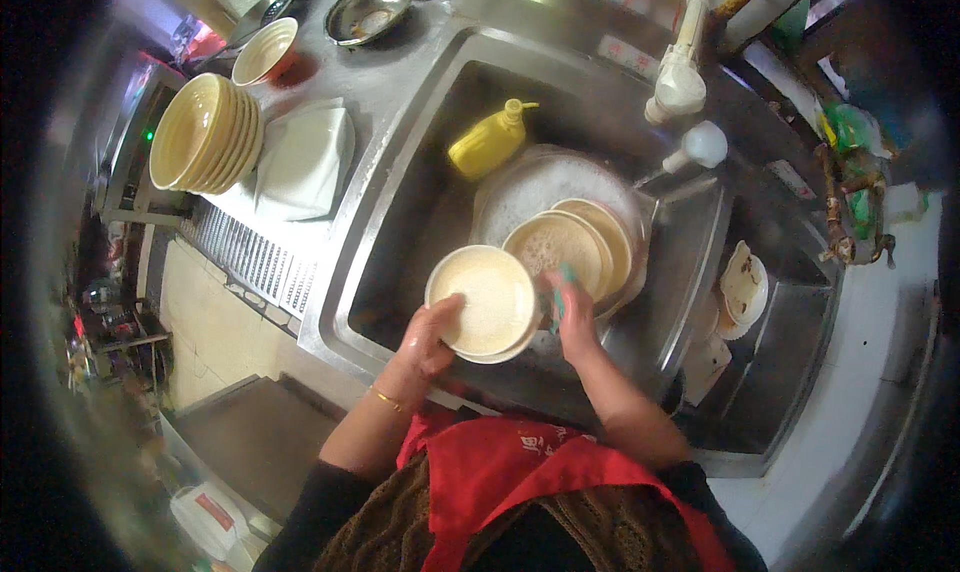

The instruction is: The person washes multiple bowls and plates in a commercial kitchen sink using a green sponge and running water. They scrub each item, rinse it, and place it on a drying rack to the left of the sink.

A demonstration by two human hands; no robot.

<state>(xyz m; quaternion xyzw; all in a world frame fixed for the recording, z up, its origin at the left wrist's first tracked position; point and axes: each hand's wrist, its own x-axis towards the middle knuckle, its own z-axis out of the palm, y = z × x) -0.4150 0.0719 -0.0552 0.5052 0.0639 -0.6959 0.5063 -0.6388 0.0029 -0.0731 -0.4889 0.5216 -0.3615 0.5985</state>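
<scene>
My left hand [429, 341] grips a cream-coloured bowl [489, 300], thumb inside the rim. A second rim shows under it, perhaps another bowl nested below. My right hand [577, 317] is just right of this bowl, with a green scouring pad [557, 311] partly visible between its fingers. Beyond my hands, several cream bowls [559, 242] overlap in a round basin of foamy water [536, 178], and the front one has suds in it. That basin stands in the stainless-steel sink [412, 219]. A yellow pump bottle [484, 146] lies tilted beside the basin.
On the steel counter left of the sink are a stack of bowls [202, 137], a folded white cloth [304, 159], a single bowl [266, 51] and a metal bowl [369, 11]. White dishes [744, 287] sit in the right-hand sink compartment. White pipework [679, 84] juts over the back edge.
</scene>
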